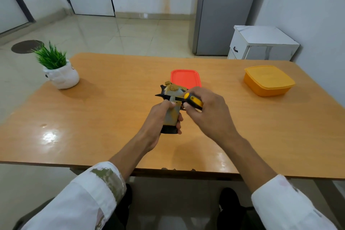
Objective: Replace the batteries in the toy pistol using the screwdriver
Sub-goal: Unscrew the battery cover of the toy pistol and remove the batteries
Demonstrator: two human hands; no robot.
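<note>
A tan and black toy pistol (172,99) is held above the middle of the wooden table (112,117), its grip pointing toward me. My left hand (160,123) grips the pistol's handle from the left, thumb on top. My right hand (207,110) holds a screwdriver (193,100) with a yellow and black handle, right beside the pistol's frame. The screwdriver's tip is hidden behind the hand and pistol.
A red lid (185,78) lies flat just behind the pistol. A closed orange container (268,80) stands at the right rear of the table. A potted green plant (59,69) sits at the left rear. A white cabinet (261,43) stands beyond the table.
</note>
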